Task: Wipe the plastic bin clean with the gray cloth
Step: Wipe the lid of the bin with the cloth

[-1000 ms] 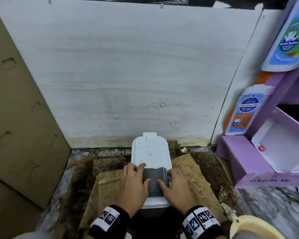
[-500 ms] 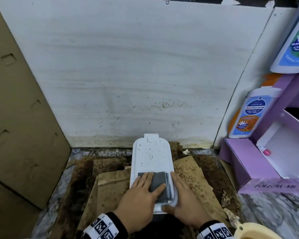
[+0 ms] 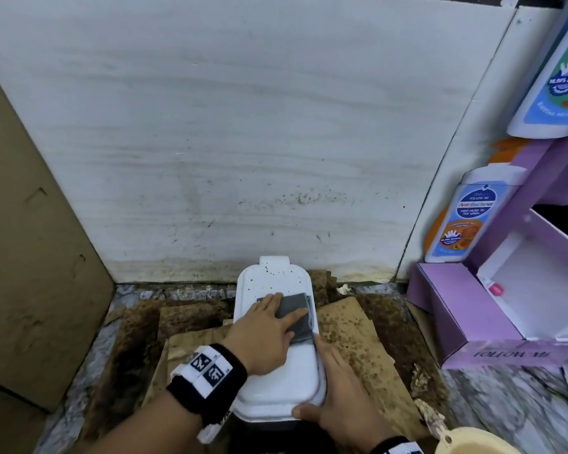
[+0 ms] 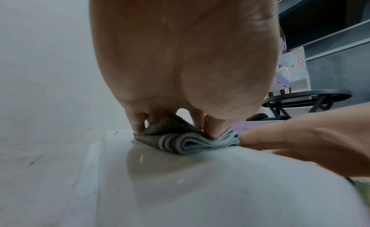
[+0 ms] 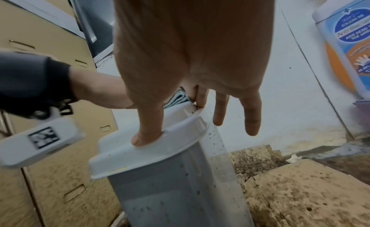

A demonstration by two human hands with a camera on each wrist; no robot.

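Left hand [image 3: 263, 329], fingers flat, presses gray cloth [image 3: 296, 311] onto plastic bin [image 3: 276, 383] lid. Right hand [image 3: 338, 399], fingers straight, braces its rim.

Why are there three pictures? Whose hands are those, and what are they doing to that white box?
There is no machine here, just a person's two bare hands. The person wears three small cameras. The wide picture comes from one on the head, looking down. The other two come from cameras strapped to the wrists with black bands, so each looks along one hand from very close.

The left hand lies flat on a folded gray cloth and presses it onto the white lid of the plastic bin. The far part of the lid has dark specks on it. The right hand steadies the bin, with its thumb on the lid's near edge and its fingers straight along the side.

The bin stands on stained cardboard. A purple box sits to the right.
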